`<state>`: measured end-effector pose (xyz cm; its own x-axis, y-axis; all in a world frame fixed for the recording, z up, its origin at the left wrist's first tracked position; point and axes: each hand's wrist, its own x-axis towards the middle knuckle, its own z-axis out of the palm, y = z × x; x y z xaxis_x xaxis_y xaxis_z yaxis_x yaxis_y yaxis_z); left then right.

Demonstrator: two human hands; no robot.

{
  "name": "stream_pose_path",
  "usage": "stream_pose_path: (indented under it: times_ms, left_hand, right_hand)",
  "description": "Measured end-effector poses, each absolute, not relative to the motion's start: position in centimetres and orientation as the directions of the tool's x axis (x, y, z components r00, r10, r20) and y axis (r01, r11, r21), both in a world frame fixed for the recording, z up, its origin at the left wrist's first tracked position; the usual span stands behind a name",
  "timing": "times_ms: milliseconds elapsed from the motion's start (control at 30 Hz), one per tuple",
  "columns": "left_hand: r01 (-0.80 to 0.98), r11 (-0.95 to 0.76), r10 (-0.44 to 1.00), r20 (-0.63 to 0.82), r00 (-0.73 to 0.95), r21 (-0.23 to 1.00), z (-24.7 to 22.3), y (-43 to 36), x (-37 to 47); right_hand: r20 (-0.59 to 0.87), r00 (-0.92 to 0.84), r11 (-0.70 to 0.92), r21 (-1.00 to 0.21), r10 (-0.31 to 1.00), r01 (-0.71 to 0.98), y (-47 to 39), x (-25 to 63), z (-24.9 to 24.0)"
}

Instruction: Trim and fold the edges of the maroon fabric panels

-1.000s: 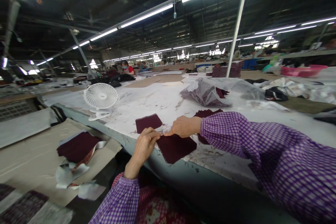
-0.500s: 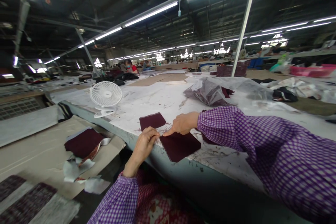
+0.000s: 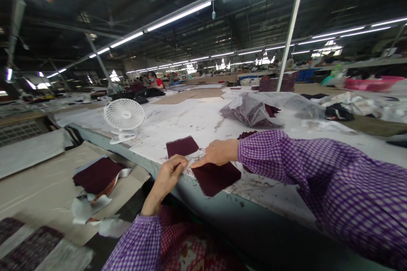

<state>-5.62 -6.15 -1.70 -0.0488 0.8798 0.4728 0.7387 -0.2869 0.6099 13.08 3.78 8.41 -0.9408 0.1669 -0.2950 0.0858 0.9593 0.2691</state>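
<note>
A dark maroon fabric piece [image 3: 218, 179] lies flat at the front edge of the white-covered table. My right hand [image 3: 218, 152] rests over its far edge, index finger stretched out and its tip at the left corner, the other fingers curled under. Just left of that corner, my left hand [image 3: 170, 173] is closed in a pinch, with a small gap between its fingertips and the cloth. Whatever sits in the pinch is too small to make out. A second maroon piece [image 3: 182, 146] lies behind my hands. More maroon cloth [image 3: 247, 134] is partly hidden by my right sleeve.
A white fan [image 3: 124, 114] stands at the table's left edge. Clear plastic [image 3: 244, 110] holding maroon cloth lies farther back. On a lower surface at left are a maroon stack [image 3: 97, 174] and scraps [image 3: 113, 226]. A person in red [image 3: 159, 82] is far off.
My left hand's pinch has drawn slightly left, away from the fabric corner. My right index fingertip has slid a little left to the corner. The whole view has shifted slightly.
</note>
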Motion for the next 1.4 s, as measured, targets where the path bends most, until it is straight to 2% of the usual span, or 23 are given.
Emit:
stream_pose_path:
  times_ms: [100,200,300,433,533,633,733,767,833,933,967,1033,1133,1200,1233,1300,1333,1400]
  left_hand:
    - [0.746,-0.199,0.86,0.478,-0.178,0.636,-2.1,-5.3,-6.3]
    - [0.807,-0.088,0.86,0.454,-0.234,0.583,-1.9,-4.1,-6.3]
    - [0.89,0.027,0.893,0.39,-0.226,0.455,-1.2,-3.1,-5.8]
    - [0.954,0.156,0.911,0.337,-0.239,0.254,-0.1,-2.3,-4.7]
    - [0.972,0.2,0.922,0.313,-0.23,0.125,0.5,-2.1,-4.0]
    - [0.98,0.198,0.936,0.297,-0.19,0.005,0.8,-1.7,-3.6]
    - [0.985,0.168,0.934,0.328,-0.144,-0.048,0.7,-1.2,-3.5]
    - [0.988,0.156,0.927,0.35,-0.138,-0.022,0.5,-1.0,-3.6]
    - [0.975,0.15,0.893,0.401,-0.205,0.163,0.1,-0.6,-4.0]
    - [0.849,0.188,0.817,0.401,-0.414,0.495,-0.6,0.0,-5.2]
    - [0.805,0.202,0.795,0.387,-0.468,0.558,-0.8,0.1,-5.8]
    - [0.755,0.211,0.77,0.37,-0.519,0.621,-1.0,0.3,-6.8]
    - [0.703,0.162,0.755,0.372,-0.54,0.692,-0.9,0.1,-7.5]
    - [0.687,0.122,0.746,0.391,-0.54,0.716,-0.7,-0.4,-7.2]
    - [0.683,0.099,0.742,0.404,-0.535,0.723,-0.6,-0.9,-6.8]
    - [0.692,0.042,0.753,0.432,-0.496,0.721,-0.3,-2.1,-5.4]
    - [0.703,0.003,0.772,0.445,-0.454,0.711,-0.1,-2.9,-4.6]
    - [0.731,-0.068,0.831,0.444,-0.335,0.679,0.2,-4.7,-2.7]
  right_hand:
    - [-0.216,-0.961,0.95,0.292,0.174,0.107,4.2,13.6,7.8]
    - [-0.167,-0.938,0.933,0.251,0.304,0.257,5.1,13.7,7.4]
    - [-0.189,-0.919,0.939,0.056,0.345,0.341,6.4,13.5,7.0]
    - [-0.182,-0.959,0.951,-0.182,0.216,0.248,7.7,14.3,7.6]
    - [-0.116,-0.976,0.905,-0.369,0.182,0.213,8.7,17.0,9.5]
    - [-0.113,-0.963,0.807,-0.526,0.246,0.268,10.2,21.2,11.5]
    - [-0.148,-0.902,0.736,-0.532,0.407,0.419,12.1,25.6,12.0]
    - [-0.161,-0.871,0.719,-0.506,0.464,0.477,12.6,26.7,11.8]
    - [-0.201,-0.795,0.694,-0.397,0.573,0.6,13.4,28.4,11.4]
    - [-0.144,-0.676,0.672,-0.082,0.723,0.736,13.6,28.7,11.0]
    - [-0.089,-0.665,0.668,0.004,0.742,0.744,13.4,28.1,11.1]
    - [-0.004,-0.728,0.727,0.052,0.686,0.685,12.7,26.3,11.4]
    - [0.041,-0.882,0.881,-0.093,0.469,0.464,11.4,21.9,11.4]
    - [0.067,-0.904,0.879,-0.274,0.423,0.391,10.5,18.7,10.7]
    - [0.039,-0.893,0.819,-0.417,0.448,0.393,10.1,17.3,10.1]
    - [-0.076,-0.863,0.591,-0.699,0.5,0.404,9.3,15.0,8.8]
    - [-0.126,-0.86,0.476,-0.789,0.495,0.39,8.9,14.2,8.1]
    - [-0.178,-0.86,0.322,-0.876,0.478,0.36,8.2,13.5,6.8]
